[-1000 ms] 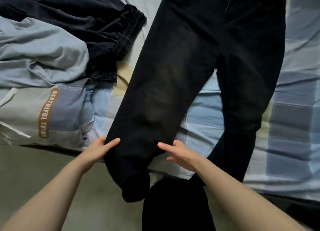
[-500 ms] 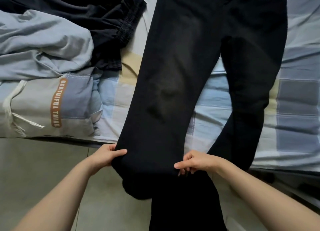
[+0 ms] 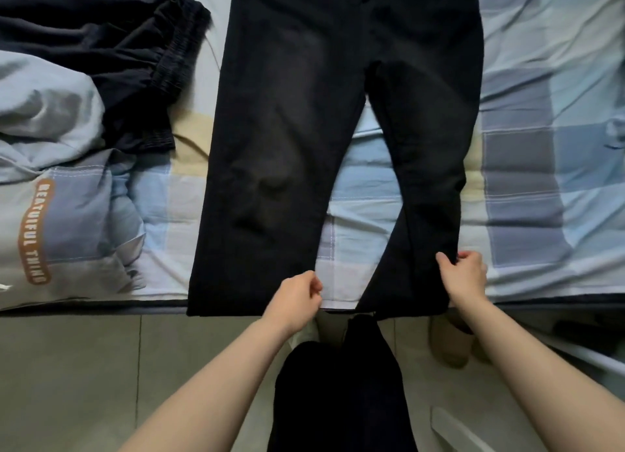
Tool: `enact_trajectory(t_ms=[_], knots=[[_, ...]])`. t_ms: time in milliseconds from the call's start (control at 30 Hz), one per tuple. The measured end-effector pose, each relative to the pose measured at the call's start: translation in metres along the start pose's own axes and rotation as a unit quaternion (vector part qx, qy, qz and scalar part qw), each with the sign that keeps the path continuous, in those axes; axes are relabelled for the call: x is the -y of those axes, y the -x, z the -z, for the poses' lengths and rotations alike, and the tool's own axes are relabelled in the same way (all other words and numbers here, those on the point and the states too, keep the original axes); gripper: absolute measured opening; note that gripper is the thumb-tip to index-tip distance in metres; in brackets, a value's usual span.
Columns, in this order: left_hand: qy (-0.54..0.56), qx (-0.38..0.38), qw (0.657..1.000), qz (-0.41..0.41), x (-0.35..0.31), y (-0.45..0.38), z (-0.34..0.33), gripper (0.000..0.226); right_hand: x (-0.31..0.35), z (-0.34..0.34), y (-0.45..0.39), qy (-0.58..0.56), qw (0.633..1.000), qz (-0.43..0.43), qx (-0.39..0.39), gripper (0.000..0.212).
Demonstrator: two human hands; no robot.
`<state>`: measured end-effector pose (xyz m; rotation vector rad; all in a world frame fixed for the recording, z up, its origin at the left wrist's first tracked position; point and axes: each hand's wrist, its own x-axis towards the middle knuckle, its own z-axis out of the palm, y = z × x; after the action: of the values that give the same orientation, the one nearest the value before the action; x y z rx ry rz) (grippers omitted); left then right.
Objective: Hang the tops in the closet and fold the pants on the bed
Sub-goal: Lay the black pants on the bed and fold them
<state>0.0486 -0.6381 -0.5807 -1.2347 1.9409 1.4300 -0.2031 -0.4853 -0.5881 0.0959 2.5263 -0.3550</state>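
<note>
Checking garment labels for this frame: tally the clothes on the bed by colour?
Black: 1, the jeans spread flat, right hand pinching one leg, left hand at the other.
Navy: 1, the garment with the elastic band.
Light blue-grey: 1, the printed top.
Total: 3. More may lie out of view.

A home bedroom. A bed with a blue, grey and cream checked cotton sheet (image 3: 521,167) fills the view, strewn with clothes. Grey floor tiles (image 3: 84,377) meet its near edge.
</note>
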Motion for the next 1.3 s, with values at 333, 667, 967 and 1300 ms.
enact_trajectory(t_ms=[333, 667, 967, 1300], knots=[[0.31, 0.158, 0.934, 0.085, -0.113, -0.035, -0.064, 0.023, 0.002, 0.026, 0.04, -0.107, 0.984, 0.116, 0.081, 0.019], [0.561, 0.193, 0.789, 0.16, -0.136, -0.03, -0.076, 0.031, -0.005, 0.053, 0.005, -0.387, 0.898, -0.112, 0.175, 0.021], [0.628, 0.192, 0.737, 0.16, -0.136, -0.023, -0.057, 0.046, 0.016, 0.047, -0.009, -0.561, 0.725, -0.095, 0.388, 0.068], [0.425, 0.167, 0.883, 0.112, -0.108, -0.011, -0.048, 0.035, -0.057, 0.119, -0.017, -0.223, 0.891, 0.121, 0.378, 0.021]])
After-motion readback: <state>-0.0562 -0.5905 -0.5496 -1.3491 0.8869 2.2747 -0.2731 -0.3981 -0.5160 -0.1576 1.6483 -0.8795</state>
